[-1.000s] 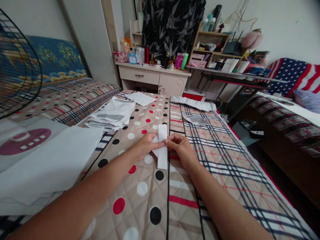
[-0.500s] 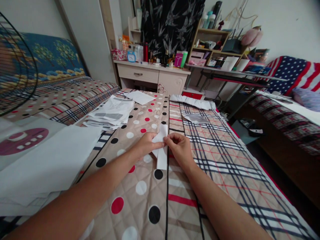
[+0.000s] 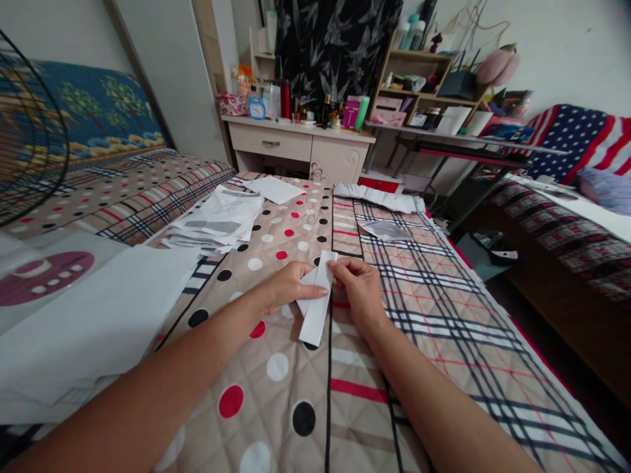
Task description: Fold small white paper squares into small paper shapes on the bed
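Note:
Between my hands is a folded white paper (image 3: 315,315), a long narrow strip with a wider flap sticking out on its left side. My left hand (image 3: 294,288) grips it from the left, thumb lying across the top and the other fingers partly hidden by the paper. At the strip's upper right edge, my right hand (image 3: 359,282) pinches the paper between thumb and forefinger, its remaining fingers curled. The strip tilts, its lower end toward the left, just above or on the patterned quilt (image 3: 276,401); I cannot tell which.
Left of my arms lie a stack of printed papers (image 3: 217,220) and large white sheets (image 3: 98,315). Beyond my hands are a single sheet (image 3: 274,190), a row of folded paper (image 3: 379,197) and a grey-white piece (image 3: 384,230). A fan (image 3: 29,131) stands at the far left.
The paper strip has turned, its lower end swinging left and its upper end right. My right hand's pinch has shifted slightly up and right along the edge.

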### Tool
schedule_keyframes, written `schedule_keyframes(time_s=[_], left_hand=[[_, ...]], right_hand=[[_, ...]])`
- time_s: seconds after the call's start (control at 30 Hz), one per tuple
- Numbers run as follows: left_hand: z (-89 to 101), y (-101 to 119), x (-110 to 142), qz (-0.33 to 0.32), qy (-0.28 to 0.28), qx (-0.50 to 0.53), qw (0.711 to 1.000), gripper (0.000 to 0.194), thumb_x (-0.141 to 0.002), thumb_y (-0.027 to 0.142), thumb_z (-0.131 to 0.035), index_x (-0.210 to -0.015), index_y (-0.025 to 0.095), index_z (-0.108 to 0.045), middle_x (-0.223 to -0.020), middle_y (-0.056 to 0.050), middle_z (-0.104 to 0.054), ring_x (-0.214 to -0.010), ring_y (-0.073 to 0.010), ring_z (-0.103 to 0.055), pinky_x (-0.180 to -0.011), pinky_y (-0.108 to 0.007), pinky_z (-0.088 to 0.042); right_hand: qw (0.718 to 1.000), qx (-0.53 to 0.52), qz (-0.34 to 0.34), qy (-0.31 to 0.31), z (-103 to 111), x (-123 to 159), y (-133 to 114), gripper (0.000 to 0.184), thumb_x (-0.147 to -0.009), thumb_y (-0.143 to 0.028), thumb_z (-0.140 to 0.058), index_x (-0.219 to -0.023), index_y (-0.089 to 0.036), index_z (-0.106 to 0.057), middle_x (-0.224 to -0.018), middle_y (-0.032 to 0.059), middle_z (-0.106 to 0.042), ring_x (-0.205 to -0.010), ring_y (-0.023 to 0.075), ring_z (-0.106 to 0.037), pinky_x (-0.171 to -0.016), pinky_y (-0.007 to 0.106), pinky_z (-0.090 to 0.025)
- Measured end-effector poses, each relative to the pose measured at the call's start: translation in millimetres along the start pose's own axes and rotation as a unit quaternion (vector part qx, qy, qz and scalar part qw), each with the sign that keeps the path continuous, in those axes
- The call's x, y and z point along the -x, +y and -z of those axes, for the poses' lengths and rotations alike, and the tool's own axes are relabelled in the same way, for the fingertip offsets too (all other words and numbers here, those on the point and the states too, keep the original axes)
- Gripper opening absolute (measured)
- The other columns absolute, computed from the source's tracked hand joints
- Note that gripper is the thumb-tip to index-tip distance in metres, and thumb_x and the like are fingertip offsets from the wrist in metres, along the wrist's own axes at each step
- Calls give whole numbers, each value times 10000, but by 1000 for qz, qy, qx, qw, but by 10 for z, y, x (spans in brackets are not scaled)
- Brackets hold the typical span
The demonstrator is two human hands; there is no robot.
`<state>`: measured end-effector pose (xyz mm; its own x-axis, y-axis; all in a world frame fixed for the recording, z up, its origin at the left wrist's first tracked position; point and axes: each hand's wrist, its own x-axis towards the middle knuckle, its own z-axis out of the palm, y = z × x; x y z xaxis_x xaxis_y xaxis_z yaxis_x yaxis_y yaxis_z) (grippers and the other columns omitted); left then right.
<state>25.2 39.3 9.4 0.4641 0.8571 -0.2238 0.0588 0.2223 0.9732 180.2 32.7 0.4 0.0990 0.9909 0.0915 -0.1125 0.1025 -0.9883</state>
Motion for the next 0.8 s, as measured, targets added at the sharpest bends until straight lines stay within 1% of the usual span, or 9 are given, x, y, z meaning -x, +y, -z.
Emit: schedule_keyframes(time_s=[0.1,0.23,0.27,0.33,0.4,0.47,0.57,0.67,0.8], left_hand=[[14,5,14,2,-22,-7,1000,319,-556,267,-803,-780,118,-630,-683,4,-624,-557,-110,-544,-525,-217,-407],[8,-36,-5,-6,-36,-33,999,298,-563,268,-805,-760,117,-640,-689,-1,-634,-576,-118,-554,-535,-219,-409],[-3,-46,-18,-16,-21,-34,999,294,-561,271,-806,-749,114,-643,-684,-4,-635,-574,-118,-553,-538,-219,-410],[-25,-59,-54,-46,50,-9,998,309,-560,287,-805,-762,111,-652,-695,-15,-650,-579,-126,-565,-554,-229,-425],[-32,-63,-93,-80,146,42,985,339,-569,310,-798,-803,113,-651,-722,-29,-667,-593,-140,-586,-571,-244,-445],[-21,-69,-123,-100,216,80,968,356,-577,323,-791,-827,117,-642,-735,-35,-673,-595,-146,-595,-569,-252,-454],[4,-92,-142,-109,254,86,957,347,-576,319,-791,-812,119,-633,-710,-22,-660,-574,-136,-580,-543,-242,-442],[3,-116,-145,-115,266,69,955,332,-587,312,-786,-808,116,-635,-712,-19,-658,-567,-123,-567,-525,-226,-428],[-8,-117,-146,-130,305,58,942,311,-607,303,-770,-822,115,-649,-736,-21,-664,-585,-121,-572,-529,-219,-434]], right_hand=[[1000,8,18,10,3,-2,-2,237,-708,-349,-706,-594,-159,-620,-497,-42,-489,-478,82,-390,-477,235,-282],[999,-16,30,41,26,-35,1,335,-720,-382,-693,-513,-168,-542,-479,-45,-459,-460,77,-371,-458,233,-277],[998,-32,21,49,36,-49,1,337,-722,-410,-690,-532,-170,-548,-498,-43,-474,-459,76,-376,-453,229,-283],[997,-57,-19,45,54,-72,2,338,-729,-493,-671,-645,-171,-609,-581,-27,-542,-475,79,-418,-448,221,-307],[997,-46,-57,2,57,-80,13,401,-731,-571,-646,-757,-171,-640,-661,-2,-598,-501,89,-469,-447,216,-328],[996,0,-63,-60,41,-71,38,430,-703,-591,-674,-759,-168,-624,-656,8,-610,-513,100,-491,-449,216,-341],[990,67,-32,-118,-1,-44,88,391,-691,-541,-713,-696,-168,-595,-612,7,-604,-524,112,-495,-467,224,-359],[988,85,-27,-126,-24,-29,127,345,-734,-501,-681,-694,-168,-600,-622,12,-618,-534,120,-506,-474,230,-366],[986,84,-24,-142,-10,-36,141,274,-733,-433,-691,-735,-171,-609,-638,6,-631,-543,123,-531,-496,232,-388]])
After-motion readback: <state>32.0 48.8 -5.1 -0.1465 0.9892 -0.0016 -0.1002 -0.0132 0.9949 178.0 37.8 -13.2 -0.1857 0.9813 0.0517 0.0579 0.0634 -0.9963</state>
